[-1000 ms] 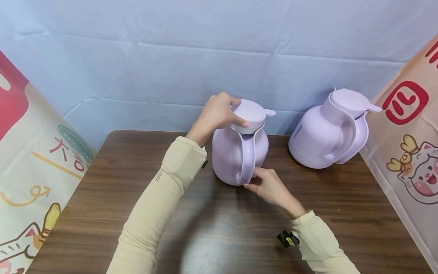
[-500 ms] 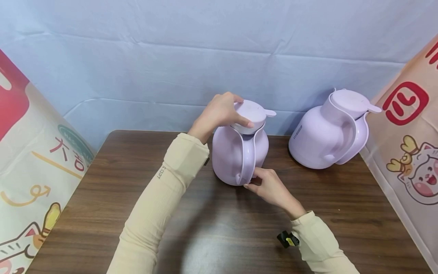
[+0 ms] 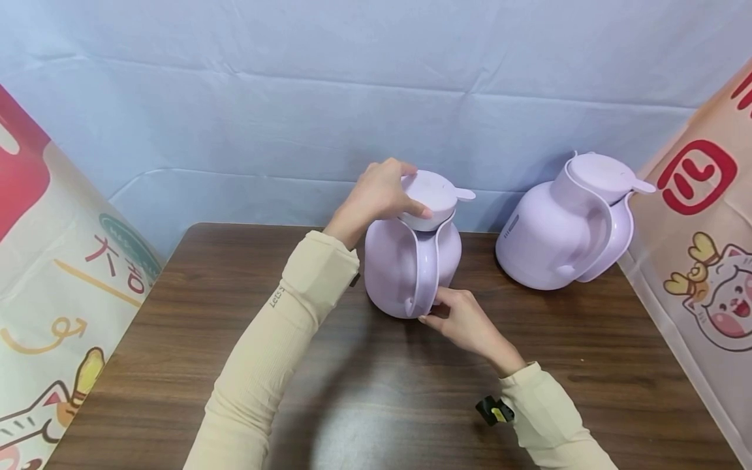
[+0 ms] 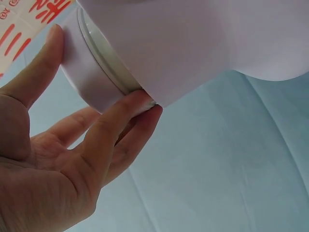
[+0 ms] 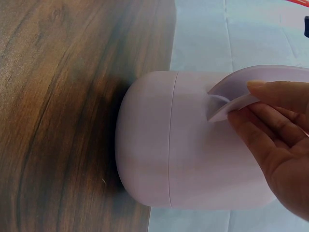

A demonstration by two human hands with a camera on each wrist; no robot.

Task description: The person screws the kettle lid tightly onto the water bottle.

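A lilac thermos jug [image 3: 389, 267] stands upright on the table, its handle towards me. My left hand [image 3: 378, 190] grips the round lid [image 3: 431, 194] from the left, thumb on the near side. In the left wrist view a pale rim [image 4: 104, 53] shows between lid and jug body, and the fingertips reach the jug's neck edge. Low on the handle [image 3: 427, 267], my right hand [image 3: 467, 323] pinches its bottom end. The right wrist view shows thumb and fingers on either side of that handle tip [image 5: 231, 107].
A second lilac thermos jug [image 3: 549, 228] with its lid on stands at the back right. The brown wooden table [image 3: 235, 274] meets a pale blue cloth backdrop [image 3: 294, 117]. Printed banners flank it on the left [image 3: 70, 281] and right [image 3: 693, 215].
Over the last second my left hand has shifted slightly right and its thumb slid a little along the lid, then slightly back. The right hand and both jugs stay in place.
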